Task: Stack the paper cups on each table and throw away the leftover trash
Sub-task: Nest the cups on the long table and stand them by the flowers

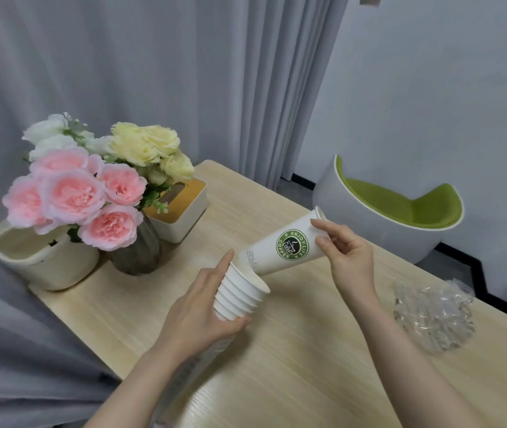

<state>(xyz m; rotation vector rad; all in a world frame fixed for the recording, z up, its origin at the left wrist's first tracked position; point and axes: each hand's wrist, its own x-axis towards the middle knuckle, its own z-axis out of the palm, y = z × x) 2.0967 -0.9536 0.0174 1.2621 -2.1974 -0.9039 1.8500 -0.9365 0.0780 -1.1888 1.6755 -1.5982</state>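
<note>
Head-worn view, angled forward and down — close over table [307,350], hands near

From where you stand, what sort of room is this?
Probably a small lounge or meeting corner: a wooden table with a vase of flowers and a tissue box, a green tub chair, and grey curtains behind.

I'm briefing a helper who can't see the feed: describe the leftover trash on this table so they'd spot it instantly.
Start at the long pale wooden table, then go to its right-hand edge, past the right hand. There lies a crumpled clear plastic wrapper, the only transparent, shiny, shapeless thing; the cups are white paper.
</note>
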